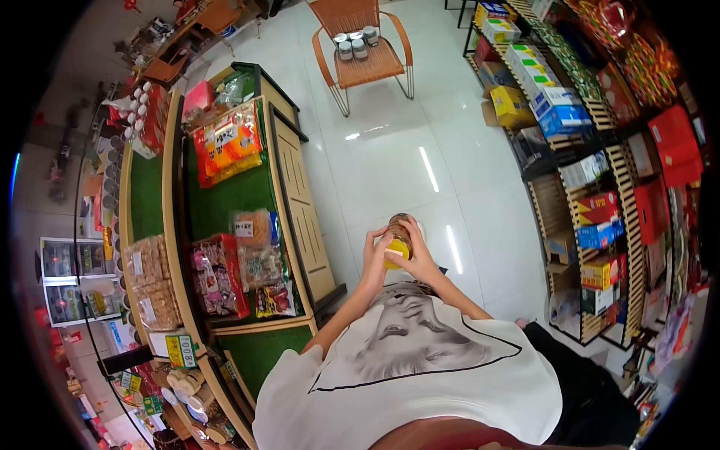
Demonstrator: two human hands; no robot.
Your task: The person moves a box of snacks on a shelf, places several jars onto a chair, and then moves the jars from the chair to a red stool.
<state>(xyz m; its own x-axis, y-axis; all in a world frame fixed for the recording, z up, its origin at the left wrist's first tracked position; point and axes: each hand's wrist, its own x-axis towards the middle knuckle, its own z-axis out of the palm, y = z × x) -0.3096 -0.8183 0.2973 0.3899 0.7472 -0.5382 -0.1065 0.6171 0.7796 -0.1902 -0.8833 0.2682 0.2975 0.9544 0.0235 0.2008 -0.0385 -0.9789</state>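
Observation:
In front of my chest, a small jar with a yellow lid (397, 252) is held between both hands. My left hand (376, 253) wraps round its left side, fingers pressed against it. From the right, my right hand (418, 253) closes on the same jar, its thumb by the lid and its fingers curled over the far end. The jar is tilted, with the lid toward me, and brownish contents show at its far end. Its sides are mostly hidden by my fingers.
Ahead stands a woven armchair (367, 69) with several small jars (358, 46) on its seat. A wooden display stand (300, 202) with packaged foods (229, 146) is on my left. Slatted shelves (592, 142) with boxes line the right. Glossy white floor tiles (375, 172) lie between.

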